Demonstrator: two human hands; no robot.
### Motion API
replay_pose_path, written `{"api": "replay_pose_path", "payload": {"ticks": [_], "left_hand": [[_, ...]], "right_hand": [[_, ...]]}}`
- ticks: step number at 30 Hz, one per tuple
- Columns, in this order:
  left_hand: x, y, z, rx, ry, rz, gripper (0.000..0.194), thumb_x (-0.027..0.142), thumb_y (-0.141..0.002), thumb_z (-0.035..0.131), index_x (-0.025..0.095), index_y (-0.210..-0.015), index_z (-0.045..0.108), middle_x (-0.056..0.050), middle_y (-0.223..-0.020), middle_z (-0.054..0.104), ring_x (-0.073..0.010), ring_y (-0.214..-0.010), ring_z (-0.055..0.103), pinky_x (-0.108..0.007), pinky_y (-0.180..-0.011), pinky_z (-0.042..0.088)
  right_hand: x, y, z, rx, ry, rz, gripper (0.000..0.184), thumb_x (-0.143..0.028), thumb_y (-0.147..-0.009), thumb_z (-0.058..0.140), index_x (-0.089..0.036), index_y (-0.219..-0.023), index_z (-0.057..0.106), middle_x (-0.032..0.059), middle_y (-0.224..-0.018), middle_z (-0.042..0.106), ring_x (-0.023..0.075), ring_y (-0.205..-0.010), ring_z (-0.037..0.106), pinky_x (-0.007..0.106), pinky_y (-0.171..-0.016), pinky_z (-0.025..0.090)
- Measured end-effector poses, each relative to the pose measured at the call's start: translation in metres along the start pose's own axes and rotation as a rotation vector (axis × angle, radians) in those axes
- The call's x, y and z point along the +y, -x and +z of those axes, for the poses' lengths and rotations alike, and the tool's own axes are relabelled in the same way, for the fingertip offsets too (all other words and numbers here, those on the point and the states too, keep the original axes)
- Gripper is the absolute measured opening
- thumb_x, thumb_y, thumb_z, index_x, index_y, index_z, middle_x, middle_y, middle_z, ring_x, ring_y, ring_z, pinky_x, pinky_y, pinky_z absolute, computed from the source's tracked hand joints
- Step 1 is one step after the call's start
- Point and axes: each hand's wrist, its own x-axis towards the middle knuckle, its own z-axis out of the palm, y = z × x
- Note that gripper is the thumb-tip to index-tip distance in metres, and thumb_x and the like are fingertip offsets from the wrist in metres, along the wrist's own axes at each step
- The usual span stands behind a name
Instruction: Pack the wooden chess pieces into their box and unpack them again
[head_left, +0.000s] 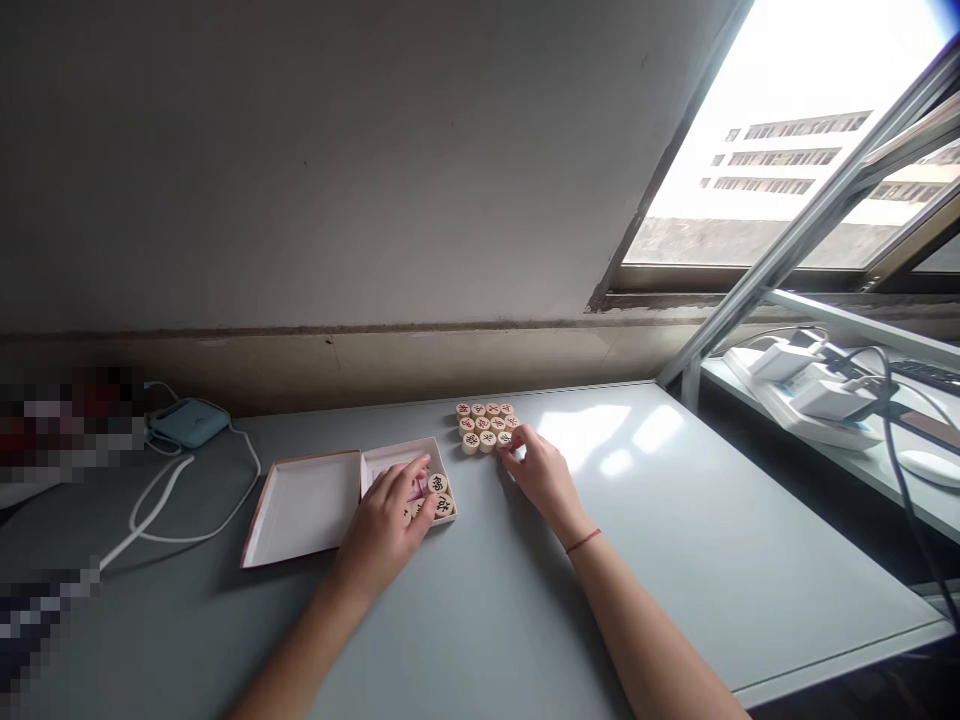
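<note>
Several round wooden Chinese chess pieces [482, 424] stand close together in rows on the grey table, some with red characters and the front ones with black. My right hand [541, 470] pinches a chess piece [505, 439] at the right end of the front row. Over the open cardboard box [448, 462] rests my left hand [390, 508], its fingers spread and reaching inside. Beside those fingers, more chess pieces [437, 484] with black characters lie in the box's right part. The box lid [304, 510] lies folded out to the left.
A blue device [189, 424] with a white cable [191, 540] lies on the table [675, 560] at the left. To the right, a shelf holds a white power strip with plugs [817, 390] and a hanging dark cable. A metal post [742, 260] rises at the table's back right corner.
</note>
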Motion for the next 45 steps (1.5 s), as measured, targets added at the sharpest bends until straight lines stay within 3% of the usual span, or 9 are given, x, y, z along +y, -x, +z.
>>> {"api": "replay_pose_path", "payload": {"ticks": [9, 15, 19, 26, 30, 33, 38, 42, 45], "left_hand": [[-0.007, -0.001, 0.004, 0.035, -0.158, -0.048, 0.026, 0.029, -0.092, 0.047, 0.022, -0.111, 0.064, -0.004, -0.105, 0.068, -0.0216, -0.098, 0.063, -0.035, -0.084, 0.046], [-0.006, -0.008, 0.007, -0.076, -0.350, -0.126, 0.027, 0.028, -0.093, 0.046, 0.027, -0.090, 0.072, -0.003, -0.095, 0.072, -0.0230, -0.094, 0.060, -0.039, -0.082, 0.038], [0.004, -0.015, 0.007, -0.157, -0.353, -0.152, 0.029, 0.031, -0.094, 0.046, 0.027, -0.082, 0.071, -0.002, -0.094, 0.072, -0.0246, -0.095, 0.058, -0.042, -0.082, 0.035], [0.015, -0.017, 0.012, -0.143, -0.279, -0.147, 0.016, 0.030, -0.091, 0.050, 0.024, -0.089, 0.065, -0.002, -0.088, 0.073, -0.0231, -0.091, 0.061, -0.039, -0.085, 0.033], [0.015, -0.015, 0.012, -0.035, -0.216, -0.130, 0.013, 0.028, -0.091, 0.050, 0.024, -0.091, 0.063, -0.001, -0.092, 0.072, -0.0213, -0.091, 0.062, -0.038, -0.087, 0.033], [0.017, -0.015, 0.009, 0.058, -0.074, -0.138, 0.015, 0.031, -0.092, 0.049, 0.024, -0.096, 0.061, -0.002, -0.094, 0.072, -0.0201, -0.089, 0.064, -0.036, -0.086, 0.038], [0.023, -0.012, 0.003, 0.024, 0.236, -0.254, 0.020, 0.040, -0.092, 0.046, 0.023, -0.096, 0.058, -0.001, -0.090, 0.071, -0.0178, -0.083, 0.067, -0.029, -0.075, 0.049], [0.021, -0.008, 0.001, 0.057, 0.369, -0.392, 0.025, 0.045, -0.089, 0.049, 0.023, -0.098, 0.056, -0.004, -0.099, 0.070, -0.0186, -0.088, 0.068, -0.028, -0.071, 0.054], [0.016, -0.007, 0.000, 0.085, 0.455, -0.405, 0.031, 0.047, -0.088, 0.050, 0.023, -0.109, 0.053, -0.005, -0.099, 0.071, -0.0185, -0.085, 0.069, -0.029, -0.073, 0.056]], "right_hand": [[-0.014, 0.004, -0.008, 0.040, -0.059, -0.005, 0.012, -0.032, -0.083, 0.047, -0.022, -0.085, 0.052, 0.0032, -0.081, 0.062, 0.0144, -0.061, 0.051, 0.024, -0.053, 0.033], [-0.058, 0.023, -0.004, -0.299, -0.367, -0.094, 0.019, -0.035, -0.091, 0.041, -0.022, -0.094, 0.055, 0.0027, -0.084, 0.069, 0.0118, -0.051, 0.052, 0.023, -0.051, 0.036], [-0.070, 0.030, -0.004, -0.358, -0.376, -0.072, 0.023, -0.035, -0.092, 0.040, -0.022, -0.096, 0.058, 0.0032, -0.081, 0.071, 0.0130, -0.051, 0.054, 0.022, -0.049, 0.035], [-0.068, 0.030, -0.002, -0.318, -0.367, -0.088, 0.021, -0.028, -0.090, 0.040, -0.021, -0.094, 0.059, 0.0034, -0.080, 0.071, 0.0148, -0.057, 0.059, 0.023, -0.053, 0.038], [-0.068, 0.032, 0.001, -0.196, -0.368, -0.150, 0.022, -0.018, -0.085, 0.039, -0.020, -0.098, 0.057, 0.0039, -0.086, 0.070, 0.0136, -0.059, 0.058, 0.024, -0.057, 0.041], [-0.070, 0.035, 0.001, -0.130, -0.364, -0.287, 0.023, -0.019, -0.082, 0.048, -0.021, -0.103, 0.056, 0.0049, -0.099, 0.067, 0.0102, -0.053, 0.052, 0.023, -0.053, 0.041], [-0.073, 0.036, 0.002, -0.045, -0.400, -0.392, 0.015, -0.020, -0.082, 0.054, -0.021, -0.097, 0.058, 0.0034, -0.090, 0.067, 0.0098, -0.056, 0.056, 0.022, -0.054, 0.045], [-0.055, 0.020, -0.011, 0.084, -0.464, -0.256, 0.017, -0.023, -0.083, 0.053, -0.021, -0.100, 0.058, 0.0030, -0.086, 0.067, 0.0119, -0.065, 0.063, 0.024, -0.062, 0.052], [-0.027, 0.004, -0.023, 0.152, -0.397, -0.072, 0.017, -0.028, -0.081, 0.053, -0.020, -0.094, 0.061, 0.0080, -0.102, 0.063, 0.0128, -0.068, 0.064, 0.028, -0.065, 0.054]]}}
